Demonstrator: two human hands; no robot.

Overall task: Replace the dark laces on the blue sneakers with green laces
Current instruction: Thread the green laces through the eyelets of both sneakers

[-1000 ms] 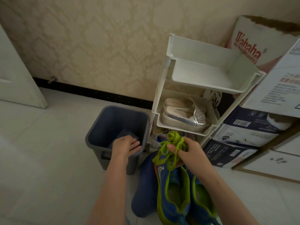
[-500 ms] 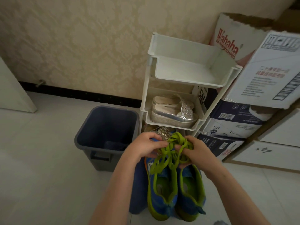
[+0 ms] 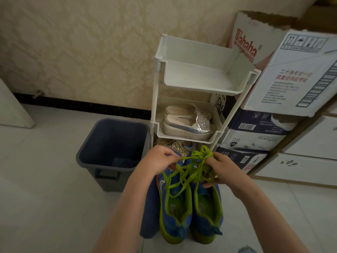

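Observation:
Two blue sneakers with green trim stand side by side on the floor, the left sneaker (image 3: 175, 212) and the right sneaker (image 3: 207, 214), toes toward the rack. A tangled bundle of green laces (image 3: 193, 167) hangs above their toes. My left hand (image 3: 158, 161) pinches one strand at the bundle's left. My right hand (image 3: 222, 168) grips the bunch on its right side. Loops of lace droop onto the left sneaker. No dark laces show on the sneakers.
A blue bin (image 3: 113, 152) stands left of the sneakers with something dark at its bottom. A white tiered rack (image 3: 200, 88) behind holds silver shoes (image 3: 187, 123). Stacked cardboard boxes (image 3: 291, 73) stand to the right. A blue mat (image 3: 151, 207) lies under the sneakers.
My left hand left the bin and came over to the laces, taking hold of a strand. The two hands now pull the bundle apart a little.

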